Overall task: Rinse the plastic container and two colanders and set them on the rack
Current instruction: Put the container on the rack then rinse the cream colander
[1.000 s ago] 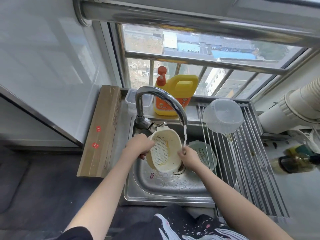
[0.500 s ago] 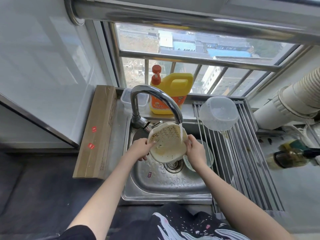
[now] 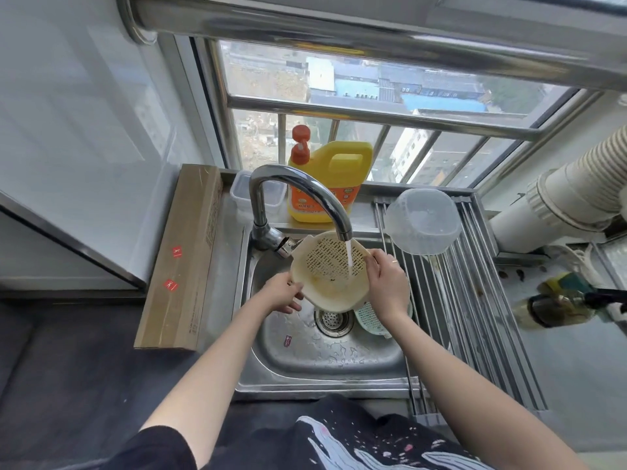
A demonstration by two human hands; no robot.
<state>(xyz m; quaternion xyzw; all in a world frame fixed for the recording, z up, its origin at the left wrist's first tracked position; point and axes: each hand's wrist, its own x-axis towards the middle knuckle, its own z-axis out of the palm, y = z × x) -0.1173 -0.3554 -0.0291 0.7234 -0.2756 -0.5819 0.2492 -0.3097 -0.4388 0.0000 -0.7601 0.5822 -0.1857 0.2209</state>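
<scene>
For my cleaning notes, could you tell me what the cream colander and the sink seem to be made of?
Cream colander: apparently matte opaque plastic, moulded with slotted holes and brownish staining. Sink: likely stainless steel, with a grey brushed sheen and reflections.

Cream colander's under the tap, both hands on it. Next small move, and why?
Probably rotate the cream perforated plastic colander so the stream reaches its brownish lower inner wall. Water from the curved steel tap hits only the upper holes. The left hand and right hand grip opposite rims, so a turn looks easy. The pale green colander waits in the sink.
</scene>
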